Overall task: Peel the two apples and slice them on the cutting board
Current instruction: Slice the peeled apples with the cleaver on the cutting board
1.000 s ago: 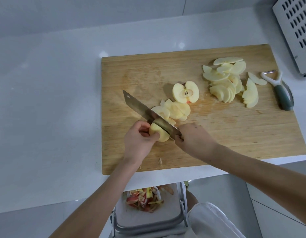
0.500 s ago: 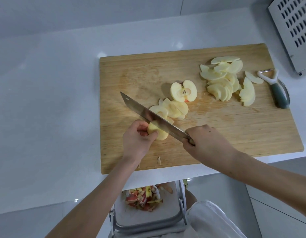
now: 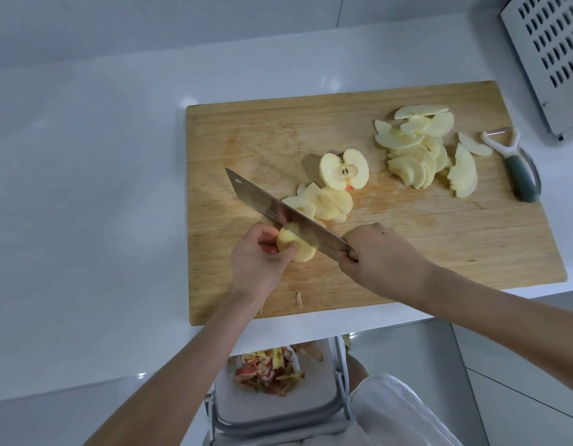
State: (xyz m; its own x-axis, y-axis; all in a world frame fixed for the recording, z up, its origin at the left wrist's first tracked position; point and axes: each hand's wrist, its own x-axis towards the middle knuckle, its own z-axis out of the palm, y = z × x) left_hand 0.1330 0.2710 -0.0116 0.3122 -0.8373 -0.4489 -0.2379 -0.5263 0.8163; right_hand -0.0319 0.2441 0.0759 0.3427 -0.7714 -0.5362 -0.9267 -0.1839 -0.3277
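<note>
Left hand (image 3: 259, 259) tight around apple piece (image 3: 306, 255) on cutting board (image 3: 455, 246); right hand (image 3: 381, 255) tight around knife (image 3: 272, 204)

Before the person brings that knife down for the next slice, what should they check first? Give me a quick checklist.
1. Hold: the left hand grips the apple piece on the cutting board: ok.
2. Gap between that hand and the blade: cannot tell, the knife hides it.
3. Handle: the right hand is wrapped round it: ok.
4. Blade set across the apple piece: ok.
5. The apple half lies beyond the blade, apart from the cut: ok.
6. The peeler lies at the board's right edge, out of the way: ok.
</note>
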